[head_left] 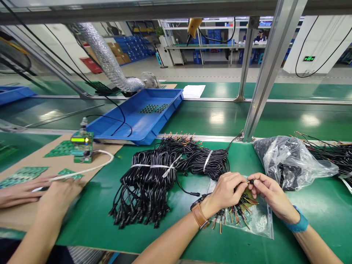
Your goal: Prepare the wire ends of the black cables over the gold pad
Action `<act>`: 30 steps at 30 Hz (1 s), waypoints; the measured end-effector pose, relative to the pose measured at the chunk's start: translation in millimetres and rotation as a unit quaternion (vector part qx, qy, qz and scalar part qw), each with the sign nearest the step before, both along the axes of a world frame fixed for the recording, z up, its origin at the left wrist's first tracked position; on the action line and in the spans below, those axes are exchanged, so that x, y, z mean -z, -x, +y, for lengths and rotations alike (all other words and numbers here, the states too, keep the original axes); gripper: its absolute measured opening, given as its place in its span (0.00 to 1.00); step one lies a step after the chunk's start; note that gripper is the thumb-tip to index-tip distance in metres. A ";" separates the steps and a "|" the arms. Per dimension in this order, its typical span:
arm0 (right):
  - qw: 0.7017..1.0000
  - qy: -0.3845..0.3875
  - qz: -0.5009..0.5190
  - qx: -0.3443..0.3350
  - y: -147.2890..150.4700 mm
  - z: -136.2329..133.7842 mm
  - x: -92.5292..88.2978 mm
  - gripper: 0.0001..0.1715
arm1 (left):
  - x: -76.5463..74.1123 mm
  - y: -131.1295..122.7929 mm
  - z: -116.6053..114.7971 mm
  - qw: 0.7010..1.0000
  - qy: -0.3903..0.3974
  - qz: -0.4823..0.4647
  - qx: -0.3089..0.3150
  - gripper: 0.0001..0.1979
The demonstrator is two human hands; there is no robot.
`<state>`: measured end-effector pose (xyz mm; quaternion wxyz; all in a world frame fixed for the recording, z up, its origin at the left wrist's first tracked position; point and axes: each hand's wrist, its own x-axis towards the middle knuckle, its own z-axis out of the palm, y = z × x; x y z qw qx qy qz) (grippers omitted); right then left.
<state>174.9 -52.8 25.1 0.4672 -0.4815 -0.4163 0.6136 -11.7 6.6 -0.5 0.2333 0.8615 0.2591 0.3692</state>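
My left hand (pixel 227 192) and my right hand (pixel 271 192) meet over a clear plastic bag (pixel 258 220) on the green mat. Both are pinched on a small black connector (pixel 250 182) with thin coloured wires (pixel 242 211) fanning out below. A brown watch strap sits on my left wrist and a blue band on my right. Just left of my hands lie tied bundles of black cables (pixel 165 168) with plugs spread toward the front edge.
A co-worker's hands (pixel 41 190) rest on cardboard at the left beside green circuit boards (pixel 63 148) and a small tester with a lit display (pixel 81 143). A blue tray (pixel 143 113) sits behind. A plastic bag of black parts (pixel 291 161) lies at right.
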 end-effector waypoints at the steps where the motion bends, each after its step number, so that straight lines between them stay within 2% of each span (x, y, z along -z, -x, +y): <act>1: 1.000 -0.002 -0.009 0.002 0.1 0.1 -0.2 0.26 | 0.1 0.0 0.1 1.000 -0.002 0.002 0.000 0.13; 5: 0.999 -0.014 -0.038 0.007 -0.8 0.5 1.0 0.28 | -0.7 -0.1 0.2 1.000 -0.005 0.002 0.000 0.13; 18: 0.999 -0.017 -0.044 -0.010 -1.3 0.3 0.3 0.27 | -0.8 -0.5 0.4 1.000 -0.014 0.021 0.000 0.12; 26: 0.990 -0.056 -0.130 -0.006 -4.7 -0.7 8.8 0.27 | 2.5 -0.6 1.3 0.999 -0.030 0.042 -0.004 0.12; 30: 0.988 -0.059 -0.140 -0.010 -5.0 -0.2 7.4 0.28 | 3.0 -0.9 1.5 0.999 -0.030 0.046 -0.003 0.11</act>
